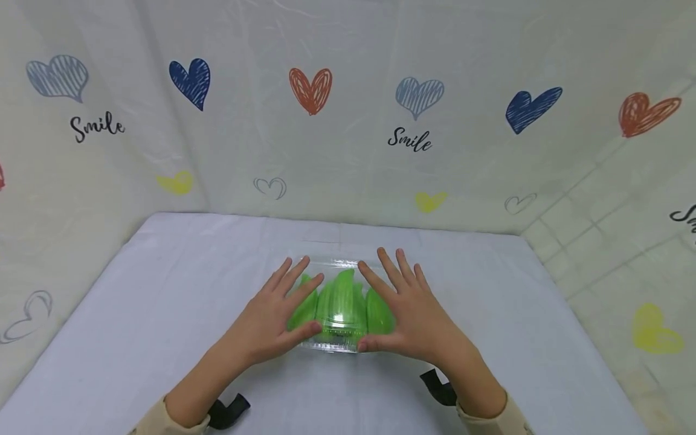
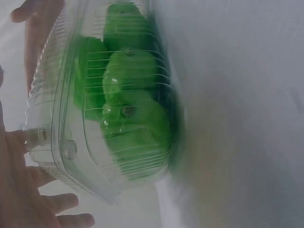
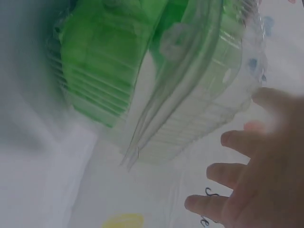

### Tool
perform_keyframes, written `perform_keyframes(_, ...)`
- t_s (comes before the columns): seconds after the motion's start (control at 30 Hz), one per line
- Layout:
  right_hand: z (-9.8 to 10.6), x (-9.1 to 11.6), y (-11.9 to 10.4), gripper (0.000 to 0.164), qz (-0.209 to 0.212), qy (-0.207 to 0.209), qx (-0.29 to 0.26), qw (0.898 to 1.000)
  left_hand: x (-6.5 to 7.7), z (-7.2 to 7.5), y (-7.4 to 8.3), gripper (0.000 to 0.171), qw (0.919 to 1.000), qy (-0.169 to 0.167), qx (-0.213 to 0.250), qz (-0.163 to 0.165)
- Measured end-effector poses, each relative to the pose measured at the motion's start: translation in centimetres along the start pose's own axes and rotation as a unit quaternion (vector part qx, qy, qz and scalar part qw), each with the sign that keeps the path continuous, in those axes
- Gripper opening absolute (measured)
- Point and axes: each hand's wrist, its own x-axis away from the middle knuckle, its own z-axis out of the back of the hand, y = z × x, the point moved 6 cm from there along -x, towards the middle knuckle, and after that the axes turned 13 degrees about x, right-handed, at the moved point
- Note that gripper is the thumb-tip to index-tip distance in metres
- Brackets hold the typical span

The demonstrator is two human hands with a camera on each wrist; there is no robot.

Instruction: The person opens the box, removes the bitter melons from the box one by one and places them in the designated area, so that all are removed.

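Observation:
A clear plastic clamshell box point(image 1: 334, 347) stands on the white cloth with its lid down over several ridged green pieces point(image 1: 341, 299), shaped like fruit or vegetables; their exact kind is unclear. My left hand point(image 1: 274, 317) spreads its fingers over the box's left side. On the other side my right hand point(image 1: 417, 314) is spread the same way, thumb near the front edge. In the left wrist view the box's ribbed wall point(image 2: 137, 164) and rim show beside the fingers. Neither hand curls round the box; whether the fingertips touch the lid is hard to tell.
White cloth point(image 1: 136, 326) covers the table, which ends at a pale curtain point(image 1: 348, 163) printed with hearts and the word Smile. Black straps point(image 1: 228, 412) sit at both wrists. Another curtain side hangs along the right edge.

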Motion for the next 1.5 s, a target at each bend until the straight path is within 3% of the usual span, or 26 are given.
perform_keyframes(0.73,-1.5,-0.1,-1.7,0.114,0.047,-0.021,-0.006,0.999,-0.4,-0.7,-0.2,0.067,0.9998,-0.001,0.015,-0.012)
perform_keyframes(1.17,-2.0,0.2,-2.2,0.103,0.052,-0.019,0.011,0.998,0.1,-0.5,-0.4,0.054,0.9977,0.001,0.065,0.022)
perform_keyframes(1.3,-2.0,0.1,-2.2,0.1,0.052,-0.015,0.016,0.998,0.1,-0.4,-1.5,0.041,0.9879,0.011,0.145,0.053)
perform_keyframes(1.5,-1.9,0.0,-2.1,0.099,0.051,-0.012,0.014,0.999,-0.2,0.1,-3.8,0.036,0.9554,0.05,0.279,0.082)
